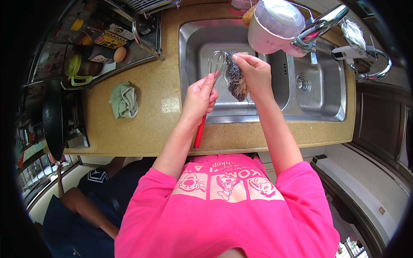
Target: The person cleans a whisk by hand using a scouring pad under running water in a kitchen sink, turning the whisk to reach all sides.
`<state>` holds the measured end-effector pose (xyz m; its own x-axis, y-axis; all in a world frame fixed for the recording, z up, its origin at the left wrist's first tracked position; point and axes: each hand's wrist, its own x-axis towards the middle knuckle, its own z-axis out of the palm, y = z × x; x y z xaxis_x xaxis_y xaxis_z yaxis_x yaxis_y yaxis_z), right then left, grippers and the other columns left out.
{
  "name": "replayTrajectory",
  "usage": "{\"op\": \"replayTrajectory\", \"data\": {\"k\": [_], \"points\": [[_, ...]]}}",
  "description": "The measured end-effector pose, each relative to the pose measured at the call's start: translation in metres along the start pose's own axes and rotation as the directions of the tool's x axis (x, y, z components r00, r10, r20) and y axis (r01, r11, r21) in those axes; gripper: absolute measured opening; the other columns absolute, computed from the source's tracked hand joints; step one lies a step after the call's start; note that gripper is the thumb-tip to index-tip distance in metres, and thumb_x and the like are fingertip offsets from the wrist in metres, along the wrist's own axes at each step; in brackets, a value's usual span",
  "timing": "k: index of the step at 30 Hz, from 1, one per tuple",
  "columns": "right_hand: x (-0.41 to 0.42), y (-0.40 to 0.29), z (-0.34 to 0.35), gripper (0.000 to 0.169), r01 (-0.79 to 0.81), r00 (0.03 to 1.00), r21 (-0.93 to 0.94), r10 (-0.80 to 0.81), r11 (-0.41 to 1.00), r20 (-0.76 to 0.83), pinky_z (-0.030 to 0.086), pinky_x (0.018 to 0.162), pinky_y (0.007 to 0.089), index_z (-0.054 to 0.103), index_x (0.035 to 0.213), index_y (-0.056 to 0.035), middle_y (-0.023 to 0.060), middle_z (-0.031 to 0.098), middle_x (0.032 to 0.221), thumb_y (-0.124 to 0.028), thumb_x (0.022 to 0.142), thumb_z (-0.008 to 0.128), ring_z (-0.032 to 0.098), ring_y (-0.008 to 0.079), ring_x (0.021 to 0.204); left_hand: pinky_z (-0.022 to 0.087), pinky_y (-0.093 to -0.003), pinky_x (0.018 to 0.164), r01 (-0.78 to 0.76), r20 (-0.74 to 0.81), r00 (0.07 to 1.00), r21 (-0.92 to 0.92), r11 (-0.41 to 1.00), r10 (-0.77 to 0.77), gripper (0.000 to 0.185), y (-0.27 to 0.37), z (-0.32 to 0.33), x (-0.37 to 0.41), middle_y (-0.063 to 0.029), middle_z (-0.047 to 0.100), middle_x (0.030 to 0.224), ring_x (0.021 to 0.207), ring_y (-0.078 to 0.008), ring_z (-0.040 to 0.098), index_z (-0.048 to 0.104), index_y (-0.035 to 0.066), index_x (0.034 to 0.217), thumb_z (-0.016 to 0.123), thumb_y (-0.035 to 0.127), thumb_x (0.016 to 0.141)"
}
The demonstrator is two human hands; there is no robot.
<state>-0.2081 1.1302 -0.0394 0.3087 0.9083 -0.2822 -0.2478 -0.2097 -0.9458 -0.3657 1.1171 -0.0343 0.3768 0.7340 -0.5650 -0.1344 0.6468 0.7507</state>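
A wire whisk (218, 63) with a red handle (200, 132) is in my left hand (201, 95), which grips it where the wires meet the handle. Its wire loops point up over the left basin of the steel sink (200, 42). My right hand (256, 72) pinches a frayed grey-and-tan scrubbing pad (237, 79) by its upper edge. The pad hangs beside the whisk's loops; whether they touch, I cannot tell. Behind the pad, the left basin's drain is mostly hidden.
A lidded plastic container (276, 27) and the chrome faucet (317, 27) stand over the sink's far side. On the counter at left lies a crumpled green cloth (124, 100). A rack holds an egg (119, 54) and packages. Another person (84, 206) is at lower left, near a black pan (54, 119).
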Motion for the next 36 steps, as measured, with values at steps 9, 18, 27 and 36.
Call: {"op": "replayTrajectory", "data": {"k": [9,18,27,36], "points": [[0.004,0.004,-0.009,0.019,0.042,0.997,-0.044,-0.044,0.998,-0.058,0.044,0.063,0.0181,0.064,0.091,0.0038,0.0037,0.063,0.081,-0.009,0.077,0.065,0.057,0.0067,0.071,0.035,-0.0257,0.043,-0.287,-0.090,0.894,0.638,0.715,0.439,0.036,-0.015,-0.003,0.010,-0.0044,0.043,0.051,0.046,-0.0086,0.039,0.060,0.003,0.108,0.052,0.032,0.088],[0.008,0.014,-0.022,0.021,0.184,0.961,-0.373,-0.247,0.910,-0.128,0.044,0.063,0.0190,0.065,0.088,0.0038,0.0030,0.063,0.081,-0.013,0.075,0.067,0.055,0.0061,0.069,0.045,-0.0339,0.051,-0.246,-0.078,0.812,0.853,0.460,0.579,0.034,0.002,-0.005,0.003,-0.0201,0.056,0.060,0.055,-0.0301,0.060,0.061,0.003,0.104,0.052,0.031,0.087],[0.008,0.013,-0.018,0.022,0.190,0.972,-0.270,-0.219,0.944,-0.081,0.045,0.069,0.0246,0.067,0.083,0.0011,0.0075,0.065,0.080,-0.018,0.071,0.067,0.060,0.0129,0.074,0.045,-0.0323,0.054,-0.180,-0.115,0.889,0.803,0.568,0.444,0.034,-0.001,-0.004,0.001,-0.0196,0.056,0.061,0.057,-0.0254,0.061,0.062,0.004,0.101,0.050,0.033,0.088],[0.006,0.001,-0.021,0.020,0.241,0.967,-0.347,-0.256,0.906,0.002,0.045,0.068,0.0235,0.067,0.083,0.0014,0.0061,0.065,0.079,-0.016,0.074,0.066,0.058,0.0094,0.072,0.044,-0.0324,0.055,-0.172,-0.225,0.817,0.784,0.596,0.531,0.032,0.002,-0.009,0.005,-0.0162,0.057,0.061,0.056,-0.0253,0.058,0.062,0.006,0.100,0.050,0.032,0.088]]}}
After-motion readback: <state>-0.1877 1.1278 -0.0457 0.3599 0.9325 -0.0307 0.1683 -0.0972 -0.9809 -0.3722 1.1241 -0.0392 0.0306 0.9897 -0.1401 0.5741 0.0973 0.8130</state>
